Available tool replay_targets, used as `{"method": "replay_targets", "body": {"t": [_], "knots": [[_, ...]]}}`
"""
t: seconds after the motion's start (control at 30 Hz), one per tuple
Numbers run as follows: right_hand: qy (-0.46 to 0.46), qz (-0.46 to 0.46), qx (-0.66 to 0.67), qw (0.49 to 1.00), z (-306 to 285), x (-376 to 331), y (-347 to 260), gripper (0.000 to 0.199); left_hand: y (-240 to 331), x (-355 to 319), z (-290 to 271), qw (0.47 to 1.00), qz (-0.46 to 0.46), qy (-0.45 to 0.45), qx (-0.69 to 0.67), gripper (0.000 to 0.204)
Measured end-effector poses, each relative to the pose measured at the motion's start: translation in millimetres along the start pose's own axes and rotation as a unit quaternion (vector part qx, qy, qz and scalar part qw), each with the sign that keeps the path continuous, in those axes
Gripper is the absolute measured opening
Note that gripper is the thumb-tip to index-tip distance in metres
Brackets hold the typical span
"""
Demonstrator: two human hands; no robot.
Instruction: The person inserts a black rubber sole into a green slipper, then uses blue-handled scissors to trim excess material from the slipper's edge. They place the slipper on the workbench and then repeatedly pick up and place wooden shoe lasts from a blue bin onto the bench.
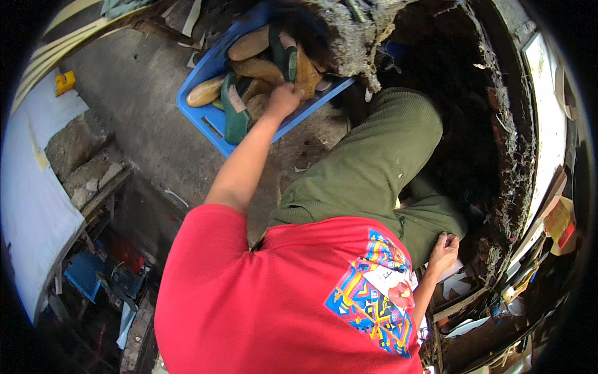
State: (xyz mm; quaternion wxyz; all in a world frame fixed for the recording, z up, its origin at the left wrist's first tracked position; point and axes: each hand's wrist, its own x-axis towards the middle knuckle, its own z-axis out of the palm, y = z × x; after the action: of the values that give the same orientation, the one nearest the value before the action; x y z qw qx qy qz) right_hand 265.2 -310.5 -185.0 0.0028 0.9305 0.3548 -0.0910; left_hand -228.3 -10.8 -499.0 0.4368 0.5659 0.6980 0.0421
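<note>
My left hand (pixel 285 100) reaches into a blue plastic crate (pixel 209 128) on the floor ahead. Its fingers are closed on a tan shoe last (pixel 306 73) near the crate's right side. Around it lie several other lasts, among them a pale wooden last (pixel 205 91) and a green last (pixel 236 115) with a pinkish patch. Beside my thigh, at the right, my right hand (pixel 443 252) is closed with its fingertips together; whatever they may hold is too small to make out.
A ragged, fibrous bench edge (pixel 358 40) overhangs the crate's far right corner. To my right, offcuts and scraps (pixel 464 325) are heaped along a worn bench. A white board (pixel 37 206) stands at left, with a yellow object (pixel 65 82) on its upper end.
</note>
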Motion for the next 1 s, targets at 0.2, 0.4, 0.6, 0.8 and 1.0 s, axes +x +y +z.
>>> {"method": "replay_targets", "body": {"t": [0.2, 0.4, 0.6, 0.8, 1.0], "knots": [[0.033, -0.03, -0.006, 0.999, -1, -9, 1, 0.025, 17, 77, 66, 0.879, -0.341, -0.005, -0.333, 0.085], [-0.002, 0.002, -0.007, 1.0, 0, -5, 8, 0.024, 43, 76, 26, 0.739, -0.37, 0.214, -0.52, 0.089], [-0.001, -0.019, -0.015, 1.0, 1, 0, 9, 0.024, 39, 24, -24, 0.799, -0.321, 0.271, -0.43, 0.084], [0.004, -0.044, -0.022, 0.999, 4, 5, 11, 0.026, -68, 8, -100, 0.877, -0.11, 0.425, -0.195, 0.067], [-0.002, -0.036, -0.031, 0.999, 11, 18, 9, 0.026, -145, 7, -121, 0.96, -0.162, 0.192, -0.122, 0.05]]}}
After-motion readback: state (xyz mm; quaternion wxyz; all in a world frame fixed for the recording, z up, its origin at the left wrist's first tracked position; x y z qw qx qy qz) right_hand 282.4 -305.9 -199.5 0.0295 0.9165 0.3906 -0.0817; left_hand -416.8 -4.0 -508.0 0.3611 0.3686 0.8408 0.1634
